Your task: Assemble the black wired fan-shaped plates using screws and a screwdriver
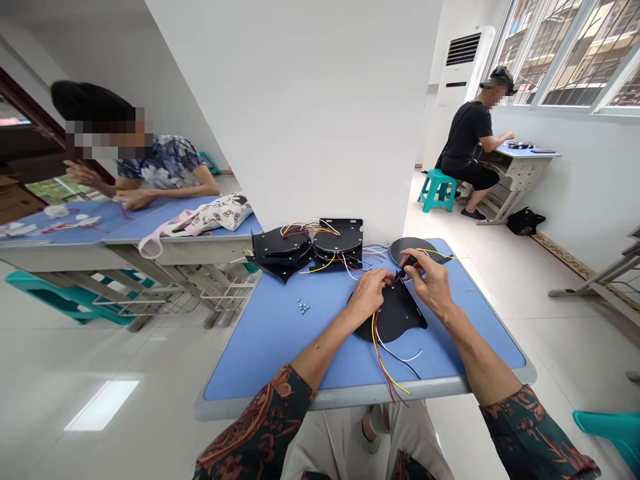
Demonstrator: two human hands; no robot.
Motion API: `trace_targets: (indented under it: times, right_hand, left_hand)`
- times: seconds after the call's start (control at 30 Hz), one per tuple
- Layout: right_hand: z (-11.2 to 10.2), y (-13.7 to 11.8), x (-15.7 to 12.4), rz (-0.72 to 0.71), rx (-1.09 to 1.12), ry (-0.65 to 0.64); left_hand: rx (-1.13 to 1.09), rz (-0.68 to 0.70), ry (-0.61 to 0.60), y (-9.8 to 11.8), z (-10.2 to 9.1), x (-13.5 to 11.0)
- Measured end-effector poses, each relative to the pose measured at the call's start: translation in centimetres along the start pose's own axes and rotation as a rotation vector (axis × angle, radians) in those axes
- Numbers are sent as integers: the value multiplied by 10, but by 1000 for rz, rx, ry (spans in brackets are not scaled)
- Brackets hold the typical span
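A round black plate with a straight flange lies on the blue desk in front of me, and red, yellow, white and black wires trail from it towards the near edge. My right hand grips a small screwdriver by its black handle, tilted down to the plate's upper part. Close to the screwdriver's tip, my left hand rests on the plate with its fingers drawn together. Whatever is between those fingertips is too small to make out. Several loose screws lie left of the plate.
Stacked black plates with wires stand at the desk's back left, beside another stack. A further round plate lies behind my right hand. A white pillar rises behind the desk. Two people sit at other desks, left and right.
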State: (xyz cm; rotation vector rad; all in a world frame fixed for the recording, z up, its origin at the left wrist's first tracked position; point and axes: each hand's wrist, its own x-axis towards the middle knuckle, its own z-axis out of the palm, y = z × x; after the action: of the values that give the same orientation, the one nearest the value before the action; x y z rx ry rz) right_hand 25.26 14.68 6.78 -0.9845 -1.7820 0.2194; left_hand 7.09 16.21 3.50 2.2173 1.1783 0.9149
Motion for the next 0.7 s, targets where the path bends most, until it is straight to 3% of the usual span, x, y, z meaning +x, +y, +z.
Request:
trace_targets:
  times: [0.27,0.57,0.7]
  right_hand:
    - [0,1,9,-5,55,-132]
    - [-5,-11,41,-10,113,-465]
    - [-4,-1,37,5,173,-420]
  left_hand:
    - [17,2,-11,0,0,1]
    - [129,-84,-92,8,-5,14]
    - [132,-79,-79,10,-3,13]
